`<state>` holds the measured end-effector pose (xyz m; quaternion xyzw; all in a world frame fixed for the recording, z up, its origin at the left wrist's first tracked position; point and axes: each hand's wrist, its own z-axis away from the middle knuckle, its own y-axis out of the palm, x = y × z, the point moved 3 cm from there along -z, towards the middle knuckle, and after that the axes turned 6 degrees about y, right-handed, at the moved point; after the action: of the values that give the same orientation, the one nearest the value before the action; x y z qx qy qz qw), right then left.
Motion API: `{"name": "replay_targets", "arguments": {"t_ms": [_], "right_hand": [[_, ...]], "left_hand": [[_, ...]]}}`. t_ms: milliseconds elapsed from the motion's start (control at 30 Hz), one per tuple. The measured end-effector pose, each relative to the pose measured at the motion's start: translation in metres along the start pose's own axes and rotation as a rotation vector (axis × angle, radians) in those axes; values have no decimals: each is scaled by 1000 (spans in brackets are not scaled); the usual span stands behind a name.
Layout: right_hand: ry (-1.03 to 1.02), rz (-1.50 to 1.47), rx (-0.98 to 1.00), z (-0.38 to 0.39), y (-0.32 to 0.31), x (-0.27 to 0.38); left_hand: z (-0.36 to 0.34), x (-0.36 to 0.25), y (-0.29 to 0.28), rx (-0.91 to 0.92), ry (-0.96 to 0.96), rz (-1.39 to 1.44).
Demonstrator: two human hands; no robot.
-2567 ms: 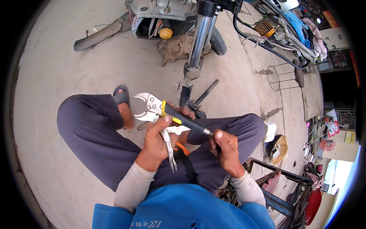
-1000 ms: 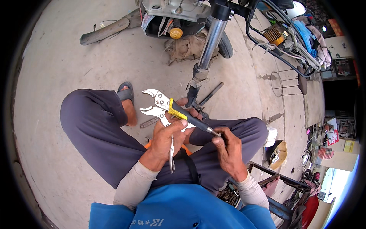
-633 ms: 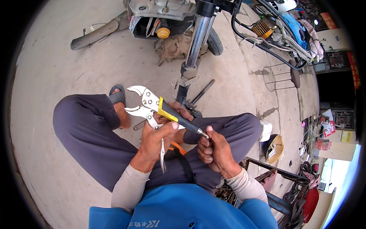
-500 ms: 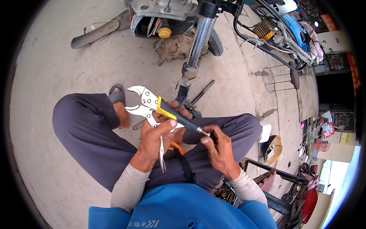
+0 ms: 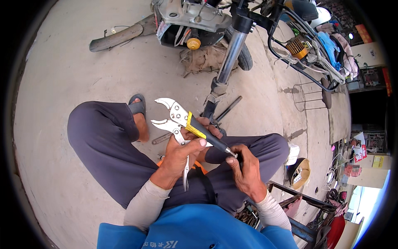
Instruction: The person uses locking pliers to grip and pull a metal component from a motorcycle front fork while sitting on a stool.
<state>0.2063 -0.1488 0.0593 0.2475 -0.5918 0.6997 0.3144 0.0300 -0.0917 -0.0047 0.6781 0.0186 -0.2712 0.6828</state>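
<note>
My left hand grips a pair of silver locking pliers with a black and yellow handle; their curved jaws point up-left, apart, and the thin lower lever hangs below my thumb. At the handle's lower right end, my right hand has thumb and fingers curled round the knurled adjusting screw. My legs in dark trousers are bent either side of both hands. A flat wrench lies on the floor just beyond, partly hidden.
A partly dismantled scooter stands ahead, its fork tube reaching down toward me beside a dark bar. A long curved panel lies upper left. At right are a tan basin, a wire stand and a metal frame.
My right fingers have shifted several times on the screw, lifting and curling round it. My left hand keeps its grip on the pliers, whose angle is nearly the same.
</note>
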Motion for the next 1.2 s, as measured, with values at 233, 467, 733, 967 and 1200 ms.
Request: {"name": "replay_targets", "arguments": {"t_ms": [233,467,733,967,1200], "right_hand": [[676,-1089,240,14,13,-22],[-264,189,-154,6,-2,5],[819,-1243,421,15,1,-19],[-312,247,-208,8,0,-9],[721,-872,401,3,-1,-23]], "left_hand": [[-2,7,0,69,-40,32],[0,5,4,61,-69,-5],[-2,12,0,80,-53,-40],[-3,8,1,61,-35,41],[-3,8,-2,102,-15,-5]]}}
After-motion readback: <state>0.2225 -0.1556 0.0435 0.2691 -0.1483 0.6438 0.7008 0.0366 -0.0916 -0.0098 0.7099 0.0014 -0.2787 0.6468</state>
